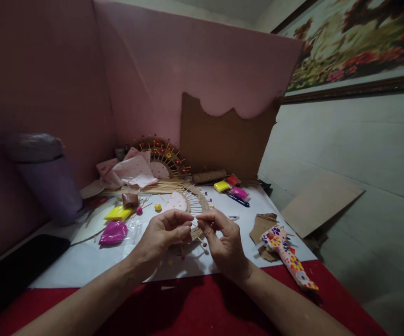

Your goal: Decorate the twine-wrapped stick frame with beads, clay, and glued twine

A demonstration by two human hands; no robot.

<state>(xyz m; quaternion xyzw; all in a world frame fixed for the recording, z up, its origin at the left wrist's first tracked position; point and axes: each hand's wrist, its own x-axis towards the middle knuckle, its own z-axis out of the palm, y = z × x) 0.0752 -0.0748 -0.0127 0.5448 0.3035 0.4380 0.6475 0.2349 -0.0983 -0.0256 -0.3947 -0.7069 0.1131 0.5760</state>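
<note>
My left hand and my right hand meet over a round craft piece made of thin wooden sticks set like spokes. Both hands have their fingers pinched together at the near rim of that piece. They seem to hold a thin stick between them, though it is too small to see well. A stick with a small red bead on its tip pokes out below my right hand. A pink dotted half-disc lies inside the ring.
Packets of pink clay and yellow clay lie at the left. A flower-patterned glue gun lies at the right beside cardboard scraps. A second finished spoke fan, twine spool and purple cup stand behind.
</note>
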